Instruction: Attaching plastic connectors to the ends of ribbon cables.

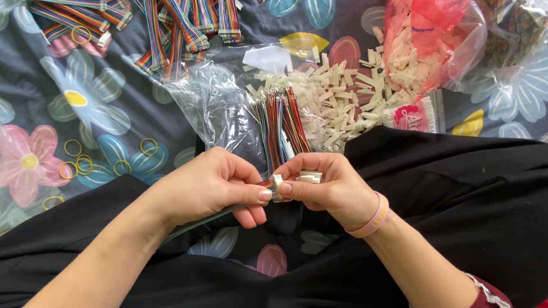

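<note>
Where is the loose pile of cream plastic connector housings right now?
In the head view, the pile of cream connector housings lies upper centre on the floral cloth, spilling from a pink plastic bag, just beyond the loose multicoloured wires.

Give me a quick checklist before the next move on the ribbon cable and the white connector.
1. Ribbon cable end pinched between both hands: ok.
2. Left hand grip on the cable, thumb and forefinger closed: ok.
3. Right hand holds spare white connectors in its fingers: ok.
4. Connector fully seated on the cable end: cannot tell, fingers hide it.
5. Loose connector pile lies ahead on the floral cloth: ok.
6. Cable bundle lies just beyond the hands: ok.
</note>
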